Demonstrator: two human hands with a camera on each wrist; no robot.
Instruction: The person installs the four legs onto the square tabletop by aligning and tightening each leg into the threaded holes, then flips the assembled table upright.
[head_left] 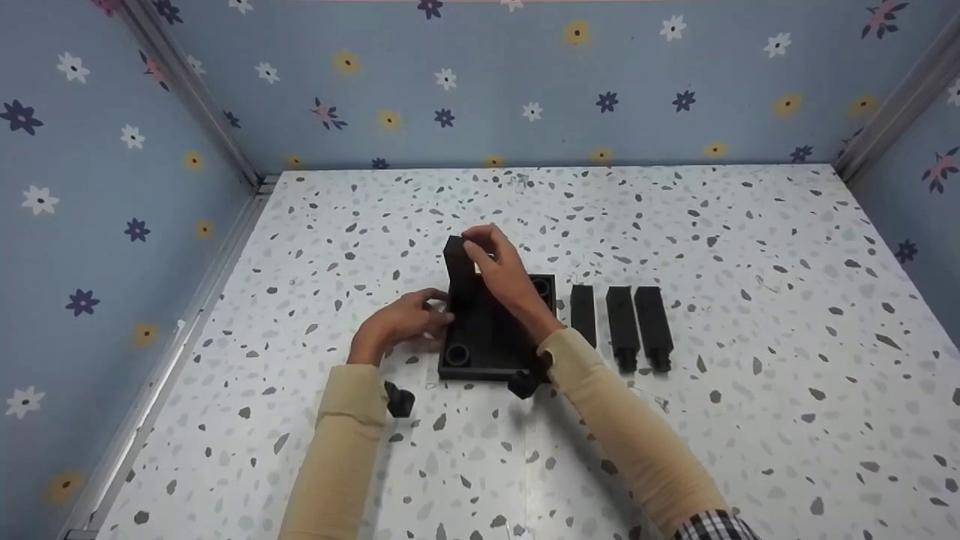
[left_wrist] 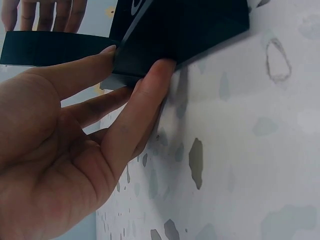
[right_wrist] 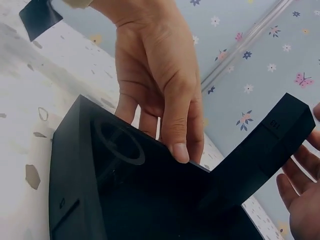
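Note:
A black rectangular base (head_left: 487, 349) lies on the table, with round rings near its corners. From its far left corner rises a square black post (head_left: 460, 264), its foot in dark shadow there. My left hand (head_left: 399, 321) pinches the base's left edge; in the right wrist view its thumb (right_wrist: 180, 152) lies over the rim and the fingers reach down outside. My right hand (head_left: 504, 271) holds the top of the post between thumb and fingers. The left wrist view shows the post (left_wrist: 55, 48) sideways, with the right hand's fingers (left_wrist: 45, 17) behind it.
Just right of the base lie three loose black posts, the nearest post (head_left: 583, 311) partly behind the right sleeve, then a middle post (head_left: 622, 322) and an outer post (head_left: 654, 319). Flowered blue panels (head_left: 525, 82) wall the speckled white table (head_left: 787, 375) at the back and sides.

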